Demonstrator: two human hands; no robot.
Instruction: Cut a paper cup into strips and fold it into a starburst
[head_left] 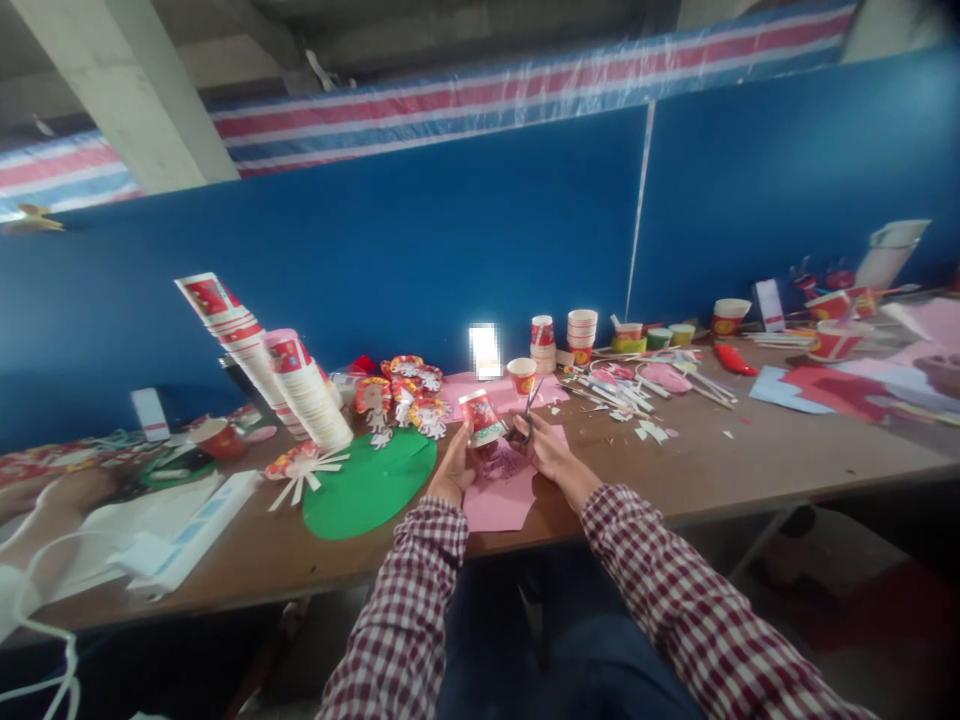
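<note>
1. We hold a small red paper cup (pixel 481 417) in our left hand (pixel 452 468). It is up off the desk (pixel 750 460), tipped on its side, just above a pink paper sheet (pixel 499 500).
2. We think the cup is very light and thin. It looks easy to squash, so a soft hold around its side seems best.
3. Our left fingers wrap around the cup.
4. Our right hand (pixel 549 452) holds scissors (pixel 527 412). Its fingers are curled into the handles. The blades point up, close to the cup.
5. A green paper circle (pixel 369 486) lies to the left.
6. Tall cup stacks (pixel 279 374) lean behind it.
7. Paper scraps (pixel 637 405) lie on the right.
</note>
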